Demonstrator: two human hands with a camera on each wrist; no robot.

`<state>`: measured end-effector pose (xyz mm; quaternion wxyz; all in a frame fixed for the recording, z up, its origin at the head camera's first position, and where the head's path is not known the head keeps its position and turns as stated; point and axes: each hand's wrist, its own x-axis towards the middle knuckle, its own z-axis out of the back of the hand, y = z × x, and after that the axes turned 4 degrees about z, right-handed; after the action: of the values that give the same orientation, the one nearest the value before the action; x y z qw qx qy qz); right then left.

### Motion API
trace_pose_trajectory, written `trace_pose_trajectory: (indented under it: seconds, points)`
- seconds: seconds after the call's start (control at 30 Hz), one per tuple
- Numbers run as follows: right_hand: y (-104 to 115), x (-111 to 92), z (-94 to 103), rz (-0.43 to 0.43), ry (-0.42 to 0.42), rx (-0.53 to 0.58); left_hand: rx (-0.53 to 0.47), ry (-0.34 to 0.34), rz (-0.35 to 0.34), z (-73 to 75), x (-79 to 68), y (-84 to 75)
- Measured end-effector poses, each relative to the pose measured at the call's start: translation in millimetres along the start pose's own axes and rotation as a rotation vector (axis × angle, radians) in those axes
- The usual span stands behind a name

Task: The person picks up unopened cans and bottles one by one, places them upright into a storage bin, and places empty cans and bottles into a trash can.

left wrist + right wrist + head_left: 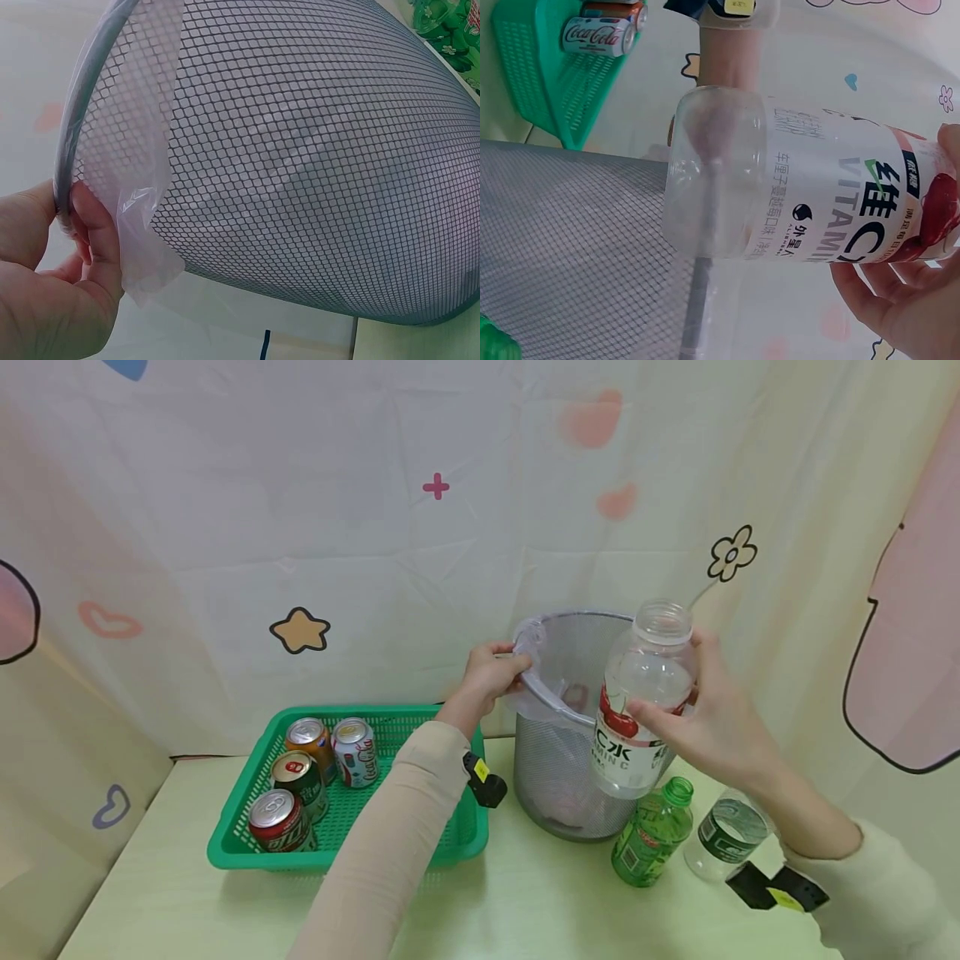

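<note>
My left hand [492, 675] grips the rim of a grey mesh trash bin [558, 777], thumb on one side and fingers on the other. A thin clear plastic liner [142, 217] folds over that rim. In my right hand [712, 722] is a large clear plastic bottle [645, 693], uncapped, with a white label showing red cherries. The bottle tilts slightly in front of the bin's right rim, its mouth upward; the right wrist view shows its base [705, 172] near the rim. Something reddish [576, 697] shows inside the bin, too blurred to name.
A green plastic basket [345, 860] on the left holds several soda cans [288, 781]. Right of the bin stand a green bottle [654, 833] and a clear bottle with a dark label [727, 835]. A patterned curtain [360, 527] hangs behind the table [525, 902].
</note>
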<state>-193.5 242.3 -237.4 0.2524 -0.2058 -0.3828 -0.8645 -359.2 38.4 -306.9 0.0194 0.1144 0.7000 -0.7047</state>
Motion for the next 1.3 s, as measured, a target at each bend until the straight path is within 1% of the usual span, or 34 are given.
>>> trace_pose_trajectory:
  seconds: [0.1,0.2,0.5,0.8,1.0,1.3]
  points:
    - [1.3,6.9,5.1,-0.021,-0.004,0.007,0.000,0.001,0.001,0.1,-0.5,-0.1]
    - [1.8,11.9,9.4,-0.021,-0.014,0.020,0.002,-0.002,0.001,0.0,-0.9,0.2]
    - [4.5,24.0,20.2,0.019,-0.043,0.010,0.002,-0.013,0.004,0.2,0.2,0.8]
    - [0.3,41.1,29.3,-0.058,-0.085,-0.035,-0.002,-0.010,0.004,-0.3,1.9,1.5]
    - [-7.3,49.7,31.3,-0.100,-0.091,-0.064,-0.005,-0.011,0.003,-0.9,1.9,1.7]
    - [-22.5,56.8,31.9,-0.156,-0.091,-0.081,-0.006,-0.005,0.005,-2.4,0.7,0.9]
